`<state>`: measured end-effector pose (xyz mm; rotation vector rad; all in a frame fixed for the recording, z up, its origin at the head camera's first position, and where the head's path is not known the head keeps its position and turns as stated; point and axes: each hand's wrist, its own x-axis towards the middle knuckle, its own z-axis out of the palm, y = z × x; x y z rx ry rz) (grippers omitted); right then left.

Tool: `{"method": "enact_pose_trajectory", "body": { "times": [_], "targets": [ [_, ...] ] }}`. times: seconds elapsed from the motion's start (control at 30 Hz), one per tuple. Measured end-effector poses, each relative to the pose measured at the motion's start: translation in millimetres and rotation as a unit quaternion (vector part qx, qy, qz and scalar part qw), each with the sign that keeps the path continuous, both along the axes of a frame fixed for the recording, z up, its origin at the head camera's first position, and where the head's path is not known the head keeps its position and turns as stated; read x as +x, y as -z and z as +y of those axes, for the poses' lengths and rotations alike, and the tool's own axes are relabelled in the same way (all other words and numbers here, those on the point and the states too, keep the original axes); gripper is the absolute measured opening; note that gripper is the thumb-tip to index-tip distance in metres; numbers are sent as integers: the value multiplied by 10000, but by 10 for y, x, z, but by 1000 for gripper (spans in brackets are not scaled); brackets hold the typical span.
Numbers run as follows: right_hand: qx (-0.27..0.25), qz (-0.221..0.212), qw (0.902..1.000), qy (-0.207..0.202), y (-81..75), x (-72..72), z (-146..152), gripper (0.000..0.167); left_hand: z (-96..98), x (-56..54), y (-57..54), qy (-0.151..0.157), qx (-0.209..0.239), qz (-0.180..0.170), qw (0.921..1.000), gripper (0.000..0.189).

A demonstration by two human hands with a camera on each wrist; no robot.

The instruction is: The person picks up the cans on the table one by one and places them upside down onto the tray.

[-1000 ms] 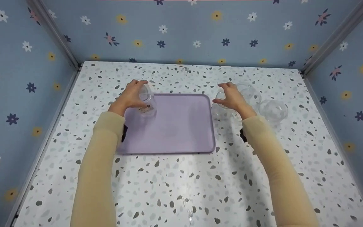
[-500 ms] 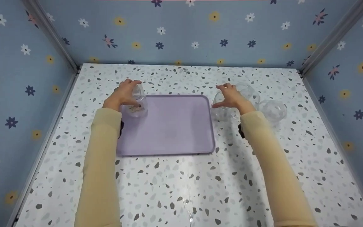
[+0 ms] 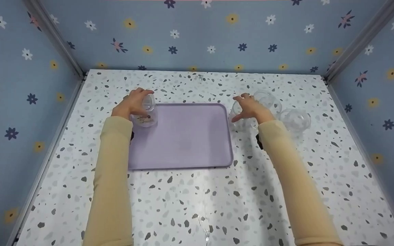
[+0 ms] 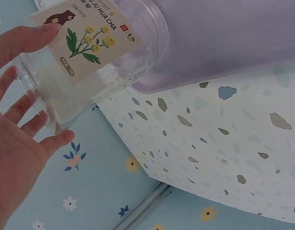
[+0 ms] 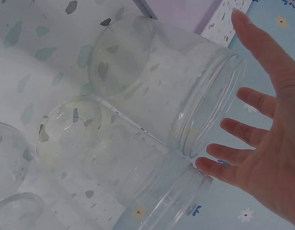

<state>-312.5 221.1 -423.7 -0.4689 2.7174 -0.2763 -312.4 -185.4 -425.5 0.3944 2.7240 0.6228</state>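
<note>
My left hand [image 3: 132,103] holds a clear jar [image 3: 149,116] at the far left corner of the lilac tray [image 3: 186,136]. In the left wrist view, the thumb lies on the jar's label [image 4: 89,40], printed with a bear and yellow flowers, and the other fingers reach round its open mouth. Whether the base touches the tray is hard to tell. My right hand [image 3: 251,107] is just beyond the tray's right side, fingers spread over another clear jar [image 5: 157,76]. In the right wrist view the fingers are near that jar's threaded mouth, holding nothing.
More clear jars stand close together right of the tray, one behind [image 3: 270,102] my right hand and one farther right [image 3: 296,120]. A speckled white table [image 3: 183,201] lies beneath. Blue flowered panels [image 3: 210,34] enclose its back and sides.
My left hand has moved left with the jar, toward the tray's far left corner. My right hand has shifted only slightly, its fingers staying spread over the jar.
</note>
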Motion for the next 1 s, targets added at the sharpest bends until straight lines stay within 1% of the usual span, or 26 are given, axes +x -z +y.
{"method": "enact_pose_trajectory", "body": {
  "times": [0.2, 0.37, 0.5, 0.73, 0.87, 1.0],
  "targets": [
    [-10, -192, 9998, -52, 39, 1, -12, 91, 2, 29, -18, 67, -4, 23, 10000, 83],
    [67, -292, 9995, -43, 25, 0, -13, 92, 13, 3, -12, 23, -19, -47, 10000, 83],
    [116, -274, 9996, -22, 9, -1, -21, 92, 12, -30, -13, -15, -104, -128, 9999, 83],
    [198, -236, 9995, -26, 23, 5, -28, 88, 0, -14, -22, -93, -196, -262, 9994, 85],
    [233, -169, 9995, -98, 30, 1, -18, 85, 1, -25, -19, -52, -250, -328, 9991, 86],
    [260, -14, 9994, -210, 31, -6, -7, 83, 3, -41, -24, -1, -335, -348, 9988, 87]
  ]
}}
